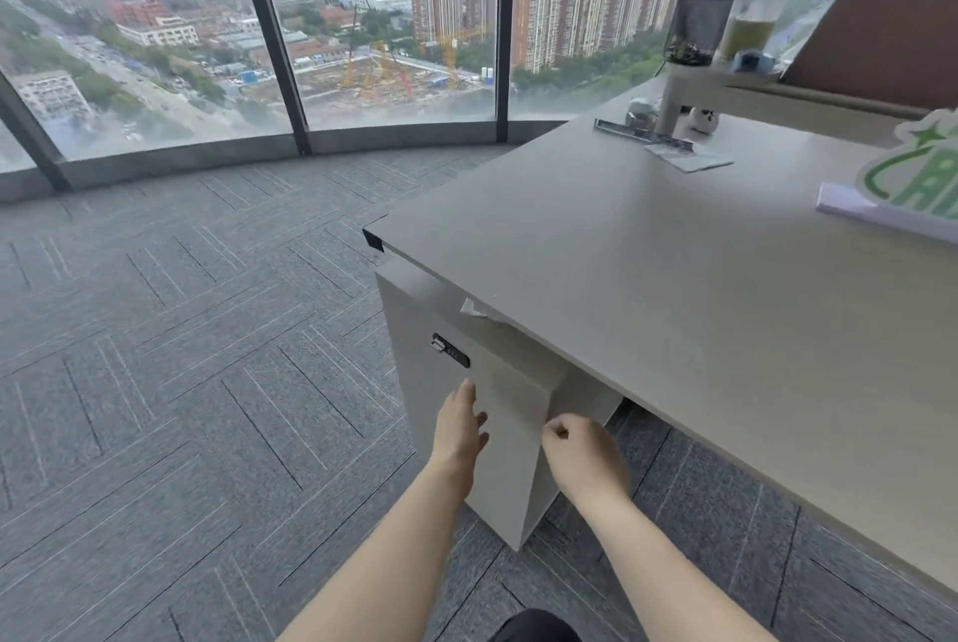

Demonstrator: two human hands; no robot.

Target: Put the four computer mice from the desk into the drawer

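A beige drawer cabinet (513, 439) stands under the left end of the desk (648, 289), with a small black lock (450, 352) near its top. My left hand (459, 426) lies flat with fingers apart against the cabinet's front face. My right hand (580, 455) is curled at the cabinet's right front edge, fingers bent inward; whether it grips the edge I cannot tell. No computer mouse is visible on the desk in this view. The drawer front looks closed or barely ajar.
A metal ruler (643, 133) and paper lie at the desk's far side, with a dark tumbler (700, 19) and a bottle on a raised shelf. A green-and-white sign (912, 175) stands at right. Grey carpet and floor-to-ceiling windows lie to the left.
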